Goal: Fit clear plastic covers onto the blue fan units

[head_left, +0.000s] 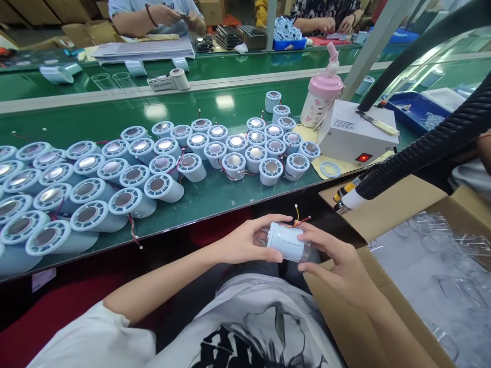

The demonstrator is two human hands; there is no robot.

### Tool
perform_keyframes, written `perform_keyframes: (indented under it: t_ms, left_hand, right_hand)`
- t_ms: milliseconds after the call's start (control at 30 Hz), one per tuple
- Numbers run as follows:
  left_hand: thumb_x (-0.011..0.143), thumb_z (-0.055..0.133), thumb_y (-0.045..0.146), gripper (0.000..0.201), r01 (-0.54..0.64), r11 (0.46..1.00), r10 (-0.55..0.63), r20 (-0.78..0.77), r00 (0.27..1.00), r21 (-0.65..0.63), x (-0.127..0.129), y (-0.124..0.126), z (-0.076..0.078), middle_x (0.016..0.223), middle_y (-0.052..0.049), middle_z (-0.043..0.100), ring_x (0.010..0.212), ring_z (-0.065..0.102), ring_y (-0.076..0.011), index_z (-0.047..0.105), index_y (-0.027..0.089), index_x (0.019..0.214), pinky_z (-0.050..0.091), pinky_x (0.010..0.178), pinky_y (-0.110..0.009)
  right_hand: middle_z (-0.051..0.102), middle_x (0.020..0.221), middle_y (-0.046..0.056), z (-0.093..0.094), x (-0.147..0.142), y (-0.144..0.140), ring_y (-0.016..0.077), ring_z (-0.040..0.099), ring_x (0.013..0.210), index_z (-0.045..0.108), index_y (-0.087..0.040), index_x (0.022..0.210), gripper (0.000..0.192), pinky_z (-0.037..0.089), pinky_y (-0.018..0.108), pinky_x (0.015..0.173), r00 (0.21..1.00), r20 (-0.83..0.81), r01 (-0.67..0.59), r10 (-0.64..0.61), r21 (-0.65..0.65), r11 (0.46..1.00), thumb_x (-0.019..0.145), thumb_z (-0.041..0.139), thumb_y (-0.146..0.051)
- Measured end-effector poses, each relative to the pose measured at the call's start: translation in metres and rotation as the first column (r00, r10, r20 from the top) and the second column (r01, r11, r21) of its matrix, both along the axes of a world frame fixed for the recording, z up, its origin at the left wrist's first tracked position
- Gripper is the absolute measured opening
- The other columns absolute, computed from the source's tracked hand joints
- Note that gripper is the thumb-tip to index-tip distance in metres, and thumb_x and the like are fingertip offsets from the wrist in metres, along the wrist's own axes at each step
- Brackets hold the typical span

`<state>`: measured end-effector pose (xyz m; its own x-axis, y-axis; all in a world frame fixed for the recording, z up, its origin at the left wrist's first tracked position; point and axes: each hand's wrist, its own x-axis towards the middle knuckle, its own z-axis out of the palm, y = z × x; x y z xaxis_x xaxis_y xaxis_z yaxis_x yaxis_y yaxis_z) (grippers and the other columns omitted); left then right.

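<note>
Both hands gripped one pale cylinder over the lap: left hand curled round its near end, right hand cupping the clear end, wires sticking up. Open room lay between it and the counter edge; a box crowded the right.

The person wears a short-sleeved white cotton T-shirt with a bold black brush-stroke print, inky swirls and splashes spread across the chest and belly. Left of that print, the shirt's loose white left sleeve ends above the elbow, leaving the forearm bare down to the left hand. Right of the print, the other forearm is bare too, and the right hand carries no glove, ring or watch.
</note>
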<state>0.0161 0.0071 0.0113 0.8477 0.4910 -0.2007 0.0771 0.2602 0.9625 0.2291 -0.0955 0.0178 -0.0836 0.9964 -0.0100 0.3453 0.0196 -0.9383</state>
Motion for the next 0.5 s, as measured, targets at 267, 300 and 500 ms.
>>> perform_keyframes:
  t_ms: [267, 300, 500]
  left_hand:
    - [0.070, 0.080, 0.024, 0.077, 0.023, 0.968, -0.033, 0.037, 0.999, 0.251, -0.004, -0.002, 0.009, 0.139, -0.011, 0.052, 0.123, 0.054, -0.0272, 0.046, 0.028, 0.139, 0.048, 0.101, -0.040]
    - [0.070, 0.080, 0.024, 0.076, 0.025, 0.962, -0.036, 0.036, 0.999, 0.271, -0.005, -0.003, 0.010, 0.139, -0.011, 0.051, 0.124, 0.053, -0.0275, 0.047, 0.028, 0.139, 0.047, 0.102, -0.040]
    - [0.072, 0.079, 0.023, 0.072, 0.045, 0.942, -0.067, 0.055, 0.996, 0.333, -0.005, -0.004, 0.012, 0.142, -0.011, 0.050, 0.129, 0.050, -0.0277, 0.049, 0.029, 0.137, 0.047, 0.103, -0.039]
  right_hand:
    - [0.057, 0.130, 0.006, 0.004, 0.002, -0.003, 0.0249, 0.060, 0.114, 0.056, -0.029, 0.114, 0.037, 0.054, 0.036, 0.091, 0.981, -0.193, -0.015, -0.021, -0.185, 0.983, 0.081, 0.071, -0.023]
    - [0.058, 0.128, 0.005, 0.005, 0.002, -0.003, 0.0227, 0.061, 0.111, 0.056, -0.029, 0.115, 0.037, 0.054, 0.034, 0.090, 0.974, -0.223, -0.018, -0.027, -0.198, 0.980, 0.081, 0.070, -0.023]
    - [0.062, 0.116, 0.006, 0.006, 0.000, -0.004, 0.0195, 0.062, 0.099, 0.052, -0.026, 0.115, 0.037, 0.054, 0.029, 0.079, 0.926, -0.374, -0.052, -0.059, -0.280, 0.959, 0.083, 0.070, -0.029]
